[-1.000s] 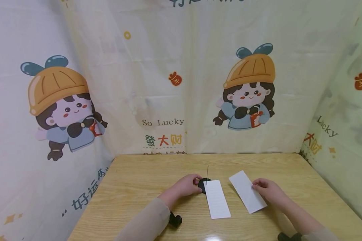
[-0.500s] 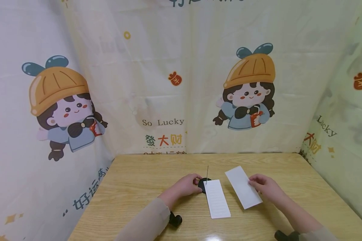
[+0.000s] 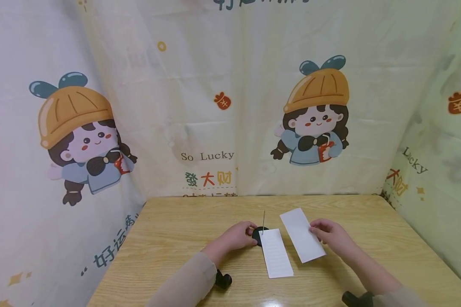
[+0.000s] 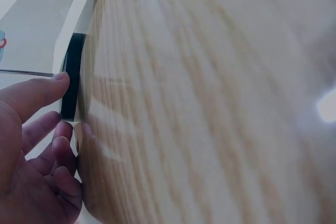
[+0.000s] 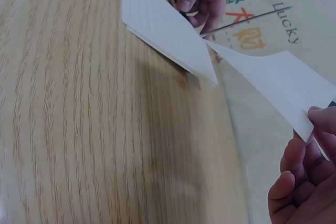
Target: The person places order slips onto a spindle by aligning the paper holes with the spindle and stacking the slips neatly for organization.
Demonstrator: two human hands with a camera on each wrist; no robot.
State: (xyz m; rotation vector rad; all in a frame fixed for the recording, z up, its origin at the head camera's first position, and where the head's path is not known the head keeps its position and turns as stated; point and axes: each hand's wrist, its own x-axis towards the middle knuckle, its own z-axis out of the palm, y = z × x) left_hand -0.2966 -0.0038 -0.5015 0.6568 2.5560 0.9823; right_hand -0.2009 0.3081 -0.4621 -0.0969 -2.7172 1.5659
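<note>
A bill spike stands on the table, with a round black base [image 3: 256, 236] and a thin upright metal rod [image 3: 264, 219]. My left hand [image 3: 238, 236] grips the base's left edge between thumb and fingers; the left wrist view shows the thumb on top of the dark base [image 4: 72, 85]. Several white slips [image 3: 277, 254] lie stacked at the spike, the rod passing through their far end. To their right, my right hand [image 3: 333, 237] pinches a single white slip [image 3: 301, 236] by its right edge. That slip [image 5: 268, 74] is raised above the table and bends slightly.
The wooden table [image 3: 176, 221] reaches back to a printed cloth backdrop [image 3: 199, 106], with cloth on the left and right sides too. A black wrist device [image 3: 223, 280] sits below the left forearm, and another [image 3: 357, 299] is at the right wrist.
My right hand has carried its slip to the left and slightly away from me, closer to the spike. The left hand, base and stacked slips have stayed in place.
</note>
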